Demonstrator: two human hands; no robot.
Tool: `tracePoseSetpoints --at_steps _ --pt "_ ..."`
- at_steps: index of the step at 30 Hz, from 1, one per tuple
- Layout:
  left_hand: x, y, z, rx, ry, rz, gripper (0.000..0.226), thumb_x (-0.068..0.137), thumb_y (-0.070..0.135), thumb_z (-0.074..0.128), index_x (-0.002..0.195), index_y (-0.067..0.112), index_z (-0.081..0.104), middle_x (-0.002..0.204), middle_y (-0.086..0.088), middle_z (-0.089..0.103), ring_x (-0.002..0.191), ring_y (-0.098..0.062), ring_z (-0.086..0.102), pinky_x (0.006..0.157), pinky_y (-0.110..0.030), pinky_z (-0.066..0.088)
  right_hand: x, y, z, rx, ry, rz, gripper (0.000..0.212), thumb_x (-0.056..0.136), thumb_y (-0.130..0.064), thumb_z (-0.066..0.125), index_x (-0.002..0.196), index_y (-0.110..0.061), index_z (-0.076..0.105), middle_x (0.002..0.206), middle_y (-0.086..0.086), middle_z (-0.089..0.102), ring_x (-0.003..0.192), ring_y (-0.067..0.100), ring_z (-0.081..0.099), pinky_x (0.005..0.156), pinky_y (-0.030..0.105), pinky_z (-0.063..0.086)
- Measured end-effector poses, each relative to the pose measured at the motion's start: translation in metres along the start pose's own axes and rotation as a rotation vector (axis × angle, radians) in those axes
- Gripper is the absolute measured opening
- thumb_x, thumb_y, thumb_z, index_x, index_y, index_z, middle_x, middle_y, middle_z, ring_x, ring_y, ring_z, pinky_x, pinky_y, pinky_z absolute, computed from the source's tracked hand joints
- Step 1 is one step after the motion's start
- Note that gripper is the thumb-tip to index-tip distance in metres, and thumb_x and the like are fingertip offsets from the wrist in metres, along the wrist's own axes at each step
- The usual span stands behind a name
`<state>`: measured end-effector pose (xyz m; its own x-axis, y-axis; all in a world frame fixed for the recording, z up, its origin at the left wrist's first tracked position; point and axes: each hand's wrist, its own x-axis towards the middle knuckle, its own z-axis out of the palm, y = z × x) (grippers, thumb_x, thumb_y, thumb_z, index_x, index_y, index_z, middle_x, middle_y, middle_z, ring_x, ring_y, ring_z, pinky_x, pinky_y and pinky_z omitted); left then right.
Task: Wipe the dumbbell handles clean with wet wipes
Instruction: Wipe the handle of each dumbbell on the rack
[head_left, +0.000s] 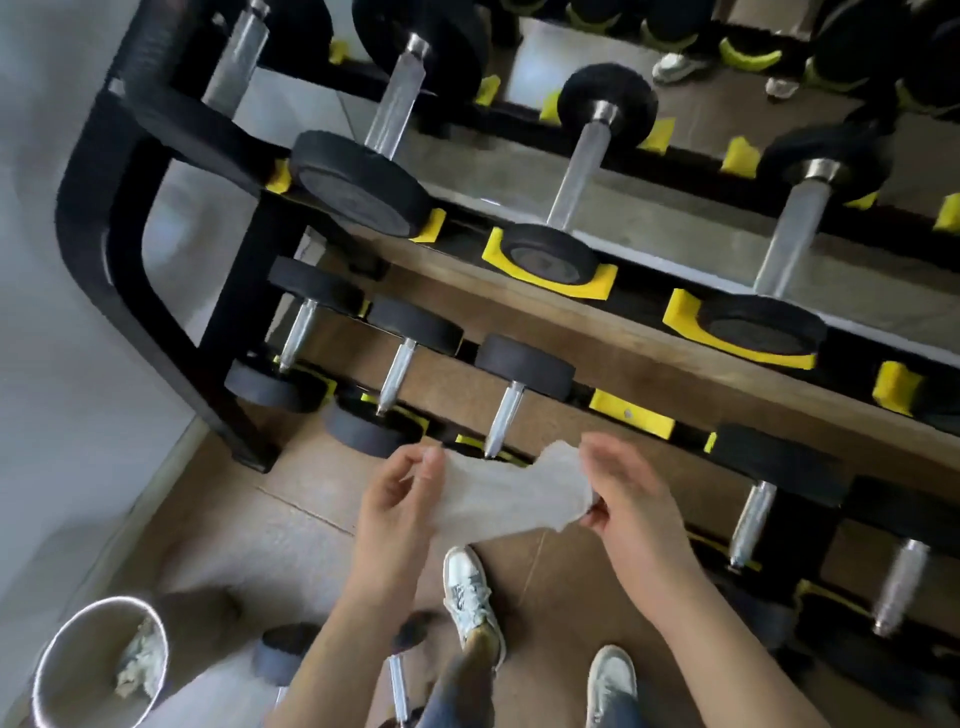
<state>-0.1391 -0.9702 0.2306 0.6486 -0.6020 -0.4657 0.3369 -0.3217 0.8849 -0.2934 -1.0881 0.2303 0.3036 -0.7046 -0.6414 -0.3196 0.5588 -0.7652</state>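
Head view: both hands are in the lower middle of the frame, with a pale wet wipe (511, 493) stretched between them in the air above the floor (291, 540). The left hand (400, 501) pinches the wipe's left edge between thumb and curled fingers. The right hand (631, 499) pinches its lower right corner, its other fingers loosely bent above the cloth. The wipe looks crumpled and partly spread, touching no dumbbell.

A black two-tier rack (98, 260) runs from the upper left toward the right edge, fitted with yellow cradles (597, 283). Dumbbells (574, 171) with black heads and chrome handles lie across both tiers. On the lower tier, one handle (505, 418) ends just above the wipe's upper edge, and two more dumbbells sit to its left. Further lower-tier dumbbells are at the right edge, beyond the right forearm.

A round bin (111, 600) with a shiny rim stands on the floor at lower left, beside a pale wall (62, 415), with crumpled wipes (140, 662) inside it. Two white shoes (470, 592) show at the bottom centre. Small dark dumbbell heads lie on the floor near the left forearm, blurred and partly hidden
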Motion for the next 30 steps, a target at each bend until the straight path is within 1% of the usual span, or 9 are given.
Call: tracePoseSetpoints --at_steps 2,4,8,13,17,19,23,26,30 --pt "0.042 -0.031 -0.003 0.217 0.032 0.102 0.019 0.098 0.032 0.053 0.087 0.018 0.061 0.070 0.001 0.052 0.064 -0.011 0.045 0.058 -0.027 0.036 0.038 0.018 0.012 -0.327 0.009 -0.125 0.023 0.084 -0.030 0.072 0.105 -0.029 0.062 0.100 -0.013 0.065 0.089 0.001 0.061 0.069 0.015 0.050" --pt "0.086 -0.065 -0.006 0.425 0.103 0.186 0.019 0.100 0.028 0.049 0.088 0.014 0.056 0.064 0.006 0.047 0.055 -0.007 0.039 0.052 -0.023 0.034 0.079 0.043 0.023 -0.419 0.127 -0.161 0.011 0.088 -0.024 0.068 0.097 -0.023 0.063 0.092 -0.007 0.066 0.076 0.004 0.062 0.061 0.019 0.052" --pt "0.162 -0.131 -0.008 0.543 0.218 0.172 0.019 0.101 0.028 0.048 0.091 0.012 0.052 0.069 0.006 0.050 0.060 -0.005 0.046 0.058 -0.031 0.036 0.156 0.105 0.037 -0.242 0.256 -0.063 0.009 0.094 -0.019 0.060 0.102 -0.015 0.062 0.084 0.004 0.066 0.054 0.007 0.057 0.051 0.025 0.048" --pt "0.222 -0.186 0.012 0.637 0.157 0.164 0.010 0.099 0.026 0.050 0.106 0.019 0.049 0.072 0.003 0.058 0.061 -0.009 0.052 0.053 -0.018 0.038 0.231 0.158 0.043 -0.055 0.198 0.013 0.010 0.096 -0.017 0.058 0.095 -0.021 0.068 0.086 0.002 0.072 0.070 0.013 0.066 0.051 0.022 0.045" --pt "0.246 -0.210 0.021 1.032 0.054 0.407 0.036 0.090 0.021 0.063 0.124 0.017 0.051 0.122 -0.004 0.056 0.109 -0.026 0.048 0.094 -0.035 0.037 0.275 0.181 0.050 0.016 0.161 0.015 0.017 0.095 -0.013 0.058 0.099 -0.029 0.061 0.093 -0.001 0.071 0.081 0.014 0.068 0.066 0.032 0.055" --pt "0.255 -0.217 0.026 1.177 -0.033 0.395 0.036 0.091 0.038 0.061 0.124 0.023 0.055 0.126 -0.002 0.057 0.114 -0.025 0.051 0.096 -0.034 0.039 0.290 0.191 0.052 -0.104 0.210 -0.093 0.022 0.091 -0.011 0.062 0.104 -0.028 0.060 0.101 -0.006 0.065 0.082 0.006 0.063 0.074 0.028 0.055" --pt "0.282 -0.221 0.046 1.247 -0.202 0.294 0.043 0.090 0.058 0.053 0.114 0.024 0.063 0.106 -0.002 0.069 0.102 -0.025 0.064 0.077 -0.032 0.048 0.294 0.201 0.057 -0.313 0.213 -0.533 0.024 0.086 -0.009 0.069 0.099 -0.029 0.062 0.091 -0.014 0.064 0.083 -0.003 0.061 0.073 0.012 0.047" --pt "0.300 -0.217 0.061 1.198 -0.353 0.319 0.038 0.088 0.057 0.056 0.077 0.020 0.058 0.076 -0.001 0.058 0.083 -0.027 0.062 0.062 -0.030 0.035 0.299 0.208 0.067 -0.409 0.076 -0.613 0.028 0.089 -0.013 0.065 0.107 -0.035 0.064 0.094 -0.020 0.066 0.090 -0.001 0.063 0.078 0.019 0.051" --pt "0.315 -0.213 0.074 0.986 -0.392 0.377 0.026 0.092 0.039 0.061 0.080 0.016 0.064 0.077 0.000 0.063 0.075 -0.018 0.060 0.061 -0.027 0.039 0.319 0.211 0.070 -0.388 0.110 -0.715 0.039 0.089 -0.010 0.064 0.112 -0.041 0.059 0.102 -0.016 0.065 0.093 0.000 0.063 0.078 0.022 0.053"
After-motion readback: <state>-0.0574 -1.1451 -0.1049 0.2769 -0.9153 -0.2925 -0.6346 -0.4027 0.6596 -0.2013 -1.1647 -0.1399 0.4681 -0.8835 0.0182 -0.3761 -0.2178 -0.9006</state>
